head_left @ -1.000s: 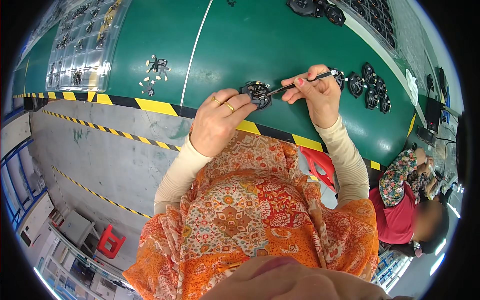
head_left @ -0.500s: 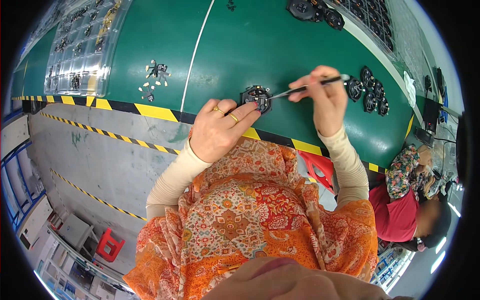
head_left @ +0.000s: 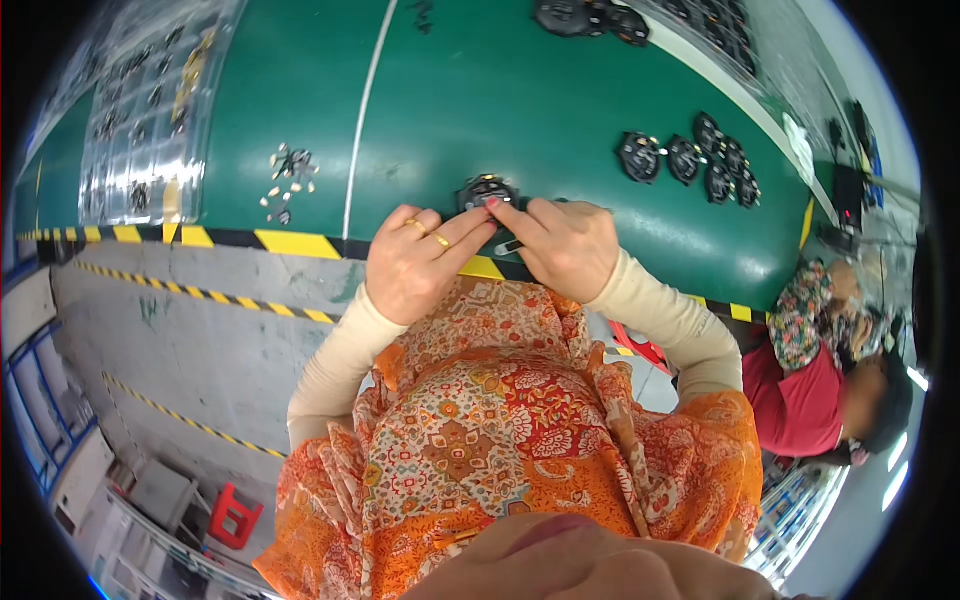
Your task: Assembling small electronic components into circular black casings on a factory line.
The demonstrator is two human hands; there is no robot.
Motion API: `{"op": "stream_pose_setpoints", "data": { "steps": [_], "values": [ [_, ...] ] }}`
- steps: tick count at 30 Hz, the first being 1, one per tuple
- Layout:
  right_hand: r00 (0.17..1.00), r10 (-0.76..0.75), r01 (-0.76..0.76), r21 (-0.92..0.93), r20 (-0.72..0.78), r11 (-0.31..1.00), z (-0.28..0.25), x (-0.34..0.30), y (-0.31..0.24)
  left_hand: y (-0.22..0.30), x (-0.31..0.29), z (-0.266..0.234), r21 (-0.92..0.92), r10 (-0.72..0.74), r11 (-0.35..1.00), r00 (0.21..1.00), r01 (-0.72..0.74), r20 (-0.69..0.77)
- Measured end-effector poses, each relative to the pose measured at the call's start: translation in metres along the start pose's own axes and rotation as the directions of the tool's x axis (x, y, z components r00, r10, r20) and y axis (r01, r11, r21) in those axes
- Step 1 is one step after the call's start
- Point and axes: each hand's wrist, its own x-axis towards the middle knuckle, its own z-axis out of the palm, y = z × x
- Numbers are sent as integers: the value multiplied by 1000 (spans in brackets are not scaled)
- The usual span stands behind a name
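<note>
A round black plastic housing [head_left: 488, 188] with small metal contacts lies on the green table near its front edge. My left hand [head_left: 408, 262], two rings on its fingers, steadies it from the left with outstretched fingertips on its near rim. Opposite, my right hand [head_left: 570, 250] bends over the housing, its fingertips pressing the same near side. Beneath the right hand's fingers shows the pale end of a slim tool [head_left: 510, 247]; the rest of it is hidden in that hand. Fingertips cover the near part of the housing.
Several similar black housings [head_left: 684, 158] sit to the right, with more [head_left: 575, 16] at the far side. Small dark parts with pale ends [head_left: 294, 165] lie loose at left, beside a clear compartment tray [head_left: 150, 130]. Another person [head_left: 800, 405] sits at the right. Striped tape [head_left: 300, 244] lines the table edge.
My right hand has come left and down onto the housing; its slim tool, earlier pointing at the housing, is now mostly hidden. My left hand stays on the rim. The view has shifted slightly.
</note>
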Motion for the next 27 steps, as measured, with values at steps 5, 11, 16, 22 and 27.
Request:
{"op": "stream_pose_setpoints", "data": {
  "steps": [5,11,16,22,27],
  "values": [
    [996,62,-66,-72,-67,995,-6,-7,10,0,-2,1,30,5,1000,1000,-4,-16],
    [923,249,-340,-319,-293,885,-27,-33,46,3,4,5,62,-1,998,999,4,-48],
    [828,391,-538,-376,-402,755,-37,-57,73,7,8,3,46,-2,999,999,4,-54],
    [752,467,-650,-408,-465,641,-46,-76,93,7,1,4,61,-18,998,998,21,-56],
    [846,424,-493,-170,-323,853,-24,-54,36,8,-2,4,76,-27,997,999,30,-35]
  ]
}}
